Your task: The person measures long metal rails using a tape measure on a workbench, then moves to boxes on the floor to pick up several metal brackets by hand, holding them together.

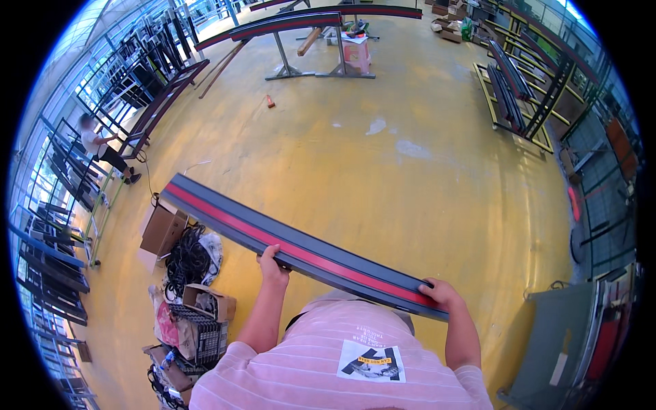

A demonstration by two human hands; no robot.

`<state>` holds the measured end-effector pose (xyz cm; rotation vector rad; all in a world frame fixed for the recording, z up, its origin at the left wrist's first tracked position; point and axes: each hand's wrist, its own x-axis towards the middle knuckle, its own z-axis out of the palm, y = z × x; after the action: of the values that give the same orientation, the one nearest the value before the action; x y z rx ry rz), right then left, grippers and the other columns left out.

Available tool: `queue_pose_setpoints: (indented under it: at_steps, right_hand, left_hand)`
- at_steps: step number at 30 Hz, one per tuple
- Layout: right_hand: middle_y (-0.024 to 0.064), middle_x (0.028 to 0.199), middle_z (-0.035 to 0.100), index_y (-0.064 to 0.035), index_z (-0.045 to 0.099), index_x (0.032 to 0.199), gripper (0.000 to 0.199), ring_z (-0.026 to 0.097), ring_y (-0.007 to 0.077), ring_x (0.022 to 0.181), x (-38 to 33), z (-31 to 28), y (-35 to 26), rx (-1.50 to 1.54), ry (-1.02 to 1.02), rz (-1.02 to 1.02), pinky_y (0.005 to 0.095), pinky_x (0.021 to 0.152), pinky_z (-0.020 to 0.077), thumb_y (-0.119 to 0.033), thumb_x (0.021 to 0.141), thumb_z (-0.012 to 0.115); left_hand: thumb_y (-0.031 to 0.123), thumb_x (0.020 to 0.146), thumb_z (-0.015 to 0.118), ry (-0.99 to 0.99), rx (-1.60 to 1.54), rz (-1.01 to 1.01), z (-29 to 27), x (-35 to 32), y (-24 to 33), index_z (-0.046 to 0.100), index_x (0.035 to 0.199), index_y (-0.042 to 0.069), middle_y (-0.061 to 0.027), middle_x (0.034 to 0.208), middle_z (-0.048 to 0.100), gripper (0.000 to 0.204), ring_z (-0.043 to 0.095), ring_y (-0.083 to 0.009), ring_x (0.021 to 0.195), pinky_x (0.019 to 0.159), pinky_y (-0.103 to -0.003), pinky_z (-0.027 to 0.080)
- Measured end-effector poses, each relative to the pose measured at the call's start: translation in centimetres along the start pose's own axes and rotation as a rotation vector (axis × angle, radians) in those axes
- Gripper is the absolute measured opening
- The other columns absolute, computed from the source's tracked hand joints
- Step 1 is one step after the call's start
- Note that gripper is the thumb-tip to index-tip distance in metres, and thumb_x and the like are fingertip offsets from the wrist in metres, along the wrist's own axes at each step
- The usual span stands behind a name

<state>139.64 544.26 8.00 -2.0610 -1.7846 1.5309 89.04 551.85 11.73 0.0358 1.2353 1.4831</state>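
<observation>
A long dark grey metal profile (pixel 328 265) with a red stripe along its length is held across the front of my body. It slants from the far left down to the near right. My left hand (pixel 273 264) grips its near edge around the middle, thumb on top and fingers hidden underneath. Close to the right end, my right hand (pixel 441 292) is closed round the profile, the thumb over the red stripe. The profile's left end reaches out above a cardboard box (pixel 162 229).
Black cables (pixel 186 261) and a dark plastic crate (pixel 210 335) lie at left. Similar profiles rest on metal stands (pixel 287 65) ahead. A yellow rack (pixel 486 102) of profiles stands far right, a grey-green cabinet (pixel 550 342) near right. Another person (pixel 102 147) is at far left.
</observation>
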Motion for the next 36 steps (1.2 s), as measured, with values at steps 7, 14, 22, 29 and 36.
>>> queue_pose_setpoints:
  at_steps: [7,14,22,29,36]
  right_hand:
    - [0.0173,0.109,0.071,-0.0055,0.07,0.116,0.048,0.067,0.0293,0.1,12.4,-13.2,4.0,0.161,0.042,0.056,0.0387,0.09,0.0501,-0.048,0.094,0.059]
    - [0.0195,0.096,0.072,-0.0056,0.073,0.104,0.047,0.069,0.0348,0.091,28.6,-31.1,5.0,0.14,0.293,0.163,0.0422,0.084,0.0519,-0.049,0.093,0.057]
    - [0.0165,0.109,0.065,-0.0112,0.06,0.124,0.031,0.064,0.0363,0.098,43.0,-52.2,8.2,-0.572,0.408,-0.357,0.0482,0.082,0.0514,-0.025,0.098,0.052]
    - [0.0184,0.12,0.062,-0.0092,0.056,0.13,0.034,0.06,0.0365,0.107,60.0,-68.8,-1.8,-0.755,0.337,-0.263,0.0496,0.092,0.0483,-0.023,0.1,0.046]
    - [0.0211,0.125,0.06,-0.0059,0.054,0.134,0.04,0.057,0.0389,0.116,74.0,-83.6,-10.0,-0.605,0.131,-0.357,0.0491,0.097,0.047,-0.024,0.099,0.049]
  left_hand:
    - [0.011,0.082,0.058,-0.166,0.09,0.1,27.7,10.8,-0.5,0.049,0.117,0.012,-0.0061,0.099,0.062,0.036,0.066,-0.0256,0.09,0.074,-0.044,0.059]
    - [0.009,0.081,0.062,-0.169,0.169,0.118,51.0,25.3,-5.9,0.036,0.127,0.013,-0.0068,0.106,0.053,0.054,0.06,-0.0226,0.09,0.07,-0.044,0.055]
    - [0.005,0.079,0.06,-0.122,-0.02,0.132,69.1,35.2,-4.4,0.037,0.118,0.01,-0.0072,0.094,0.053,0.046,0.06,-0.0194,0.072,0.054,-0.037,0.055]
    - [0.004,0.076,0.061,-0.099,-0.115,0.141,81.6,53.0,-2.4,0.037,0.117,0.008,-0.009,0.098,0.053,0.047,0.06,-0.0229,0.078,0.064,-0.043,0.058]
    - [0.005,0.077,0.06,-0.086,-0.237,0.114,89.5,68.7,3.5,0.046,0.111,0.004,-0.0104,0.094,0.058,0.037,0.064,-0.0252,0.08,0.071,-0.044,0.058]
